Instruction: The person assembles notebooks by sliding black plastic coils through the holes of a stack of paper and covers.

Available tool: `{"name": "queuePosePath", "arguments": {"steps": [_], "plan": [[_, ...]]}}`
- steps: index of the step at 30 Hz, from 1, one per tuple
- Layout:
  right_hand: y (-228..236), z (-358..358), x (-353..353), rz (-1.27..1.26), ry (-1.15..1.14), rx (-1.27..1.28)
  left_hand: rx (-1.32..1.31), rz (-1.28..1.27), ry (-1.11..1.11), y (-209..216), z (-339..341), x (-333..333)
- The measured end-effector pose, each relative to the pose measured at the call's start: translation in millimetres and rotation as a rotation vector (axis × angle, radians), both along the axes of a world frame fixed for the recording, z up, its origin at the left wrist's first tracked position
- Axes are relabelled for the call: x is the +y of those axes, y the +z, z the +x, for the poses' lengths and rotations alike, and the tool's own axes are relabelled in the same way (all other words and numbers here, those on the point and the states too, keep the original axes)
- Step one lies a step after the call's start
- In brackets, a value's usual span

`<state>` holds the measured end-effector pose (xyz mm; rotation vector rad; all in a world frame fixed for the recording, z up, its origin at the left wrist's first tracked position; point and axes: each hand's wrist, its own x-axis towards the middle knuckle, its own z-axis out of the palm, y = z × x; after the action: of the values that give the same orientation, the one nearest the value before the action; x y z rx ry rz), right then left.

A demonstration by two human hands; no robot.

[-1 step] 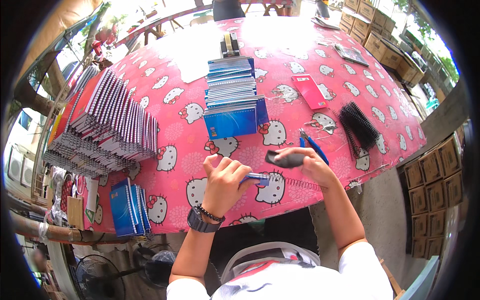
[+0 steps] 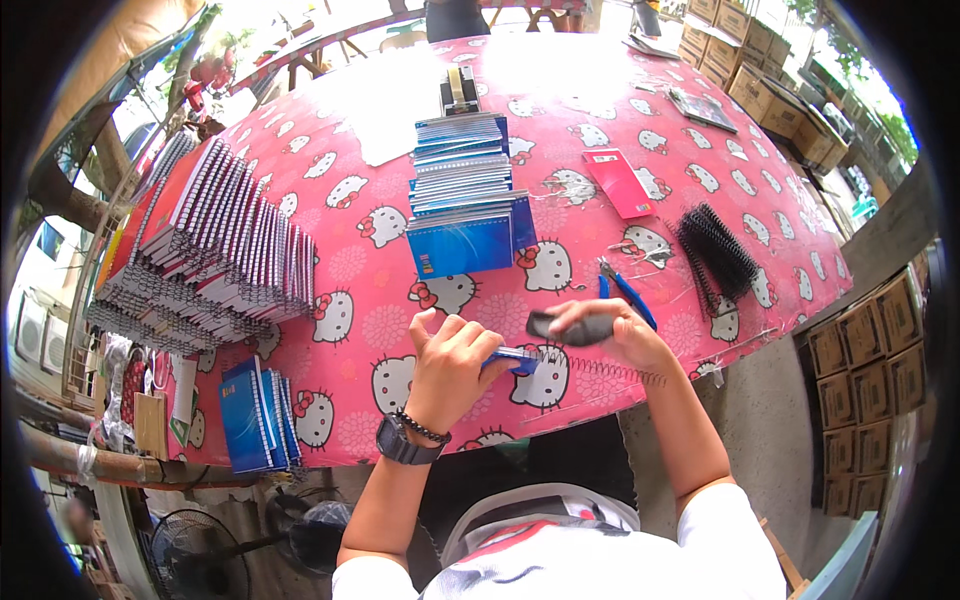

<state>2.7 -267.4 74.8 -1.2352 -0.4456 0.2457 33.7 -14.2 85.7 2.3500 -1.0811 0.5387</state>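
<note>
My left hand [image 2: 455, 355], with a dark watch and beaded bracelet at its wrist, grips a small blue notebook [image 2: 520, 358] seen nearly edge-on. From the notebook's right end a thin spiral coil [image 2: 605, 368] sticks out toward my right forearm. Just above the coil, my right hand [image 2: 625, 330] is closed round a dark grey, elongated object [image 2: 575, 328] whose kind I cannot make out. Its fingers are slightly blurred. Beyond that hand lie blue-handled pliers [image 2: 630, 292], and farther right a bunch of black spiral coils [image 2: 715, 255].
A row of blue notebooks [image 2: 462, 245] stands mid-table. Tall stacks of red spiral notebooks [image 2: 225, 235] fill the left side, with several blue notebooks [image 2: 250, 415] nearer me. A pink-red cover [image 2: 620, 183] lies right of centre. Cardboard boxes [image 2: 868, 345] are piled off the right edge.
My right hand and the dark object have shifted slightly left and down, closer to the notebook, and its fingers sit differently on the object. My left hand has hardly moved.
</note>
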Motion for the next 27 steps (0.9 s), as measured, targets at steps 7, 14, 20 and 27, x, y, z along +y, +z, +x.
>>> {"name": "queuePosePath", "arguments": {"steps": [7,14,20,27], "plan": [[22,6,12,0.005,0.040,0.025,0.088,-0.005,0.010,-2,2,-2],[20,25,13,-0.074,0.171,-0.027,0.077,-0.057,0.052,-5,0,0],[4,27,14,-0.217,-0.108,-0.043,0.088,-0.314,0.157,-7,-1,8],[8,30,21,-0.462,-0.101,0.006,0.945,-0.828,-0.174,-58,21,23]]}}
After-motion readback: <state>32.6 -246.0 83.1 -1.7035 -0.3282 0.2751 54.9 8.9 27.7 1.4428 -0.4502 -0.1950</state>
